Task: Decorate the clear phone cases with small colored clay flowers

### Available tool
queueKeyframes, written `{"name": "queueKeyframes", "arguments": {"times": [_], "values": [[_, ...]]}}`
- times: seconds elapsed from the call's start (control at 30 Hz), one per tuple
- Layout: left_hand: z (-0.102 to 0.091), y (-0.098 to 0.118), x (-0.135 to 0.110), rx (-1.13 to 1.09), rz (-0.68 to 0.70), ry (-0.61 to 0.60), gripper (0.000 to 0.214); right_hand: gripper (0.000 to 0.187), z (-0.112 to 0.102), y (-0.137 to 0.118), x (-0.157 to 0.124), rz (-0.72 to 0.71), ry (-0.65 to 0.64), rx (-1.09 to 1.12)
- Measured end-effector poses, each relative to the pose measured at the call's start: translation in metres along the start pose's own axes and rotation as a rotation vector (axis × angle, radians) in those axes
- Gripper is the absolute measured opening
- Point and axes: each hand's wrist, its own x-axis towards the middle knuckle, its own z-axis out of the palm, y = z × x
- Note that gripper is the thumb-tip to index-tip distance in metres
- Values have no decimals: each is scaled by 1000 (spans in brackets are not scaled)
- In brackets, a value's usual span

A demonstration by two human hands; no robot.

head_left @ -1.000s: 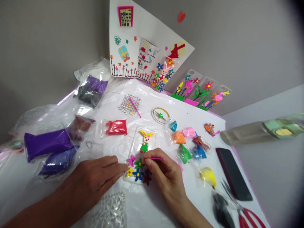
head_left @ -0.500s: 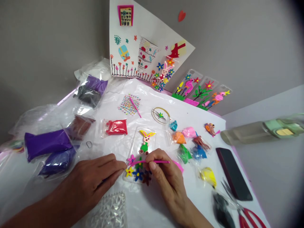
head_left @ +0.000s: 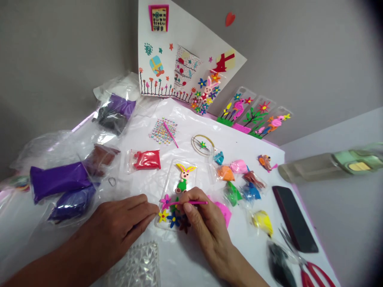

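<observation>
A clear phone case (head_left: 171, 175) lies on the table between my hands. On it are a clay rabbit (head_left: 182, 181) with yellow ears and a green body, and several clay flowers, among them a yellow one (head_left: 163, 216), a blue one (head_left: 173, 219) and a pink one (head_left: 165, 201). My right hand (head_left: 206, 225) pinches a thin pink modelling tool (head_left: 197, 203), its tip at the pink flower. My fingers partly cover the green and brown flowers. My left hand (head_left: 125, 221) is closed, its fingertips gripping the case's left edge.
Bagged clay surrounds the case: red (head_left: 147, 159), purple (head_left: 60, 179), orange (head_left: 225, 173), green (head_left: 232, 193) and yellow (head_left: 262, 222). Rhinestones (head_left: 160, 131) lie beyond. At right are a black phone (head_left: 295, 219), red-handled scissors (head_left: 311, 273) and a bottle (head_left: 317, 166). A textured clear block (head_left: 140, 265) sits in front.
My right hand has shifted slightly left with the pink tool, covering more of the green flower. More of the pink piece behind that hand shows. My left hand has barely moved.
</observation>
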Motion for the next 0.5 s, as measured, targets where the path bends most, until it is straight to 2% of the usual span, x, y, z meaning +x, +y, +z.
{"name": "queueKeyframes", "arguments": {"times": [0.3, 0.5], "values": [[1, -1, -1, -5, 2, 8, 43, 26, -1, -2, 3, -40, -14, -97], [0, -1, 0, 19, -2, -61, 48, 24, -1, -2, 1, -44, 46, 18]]}}
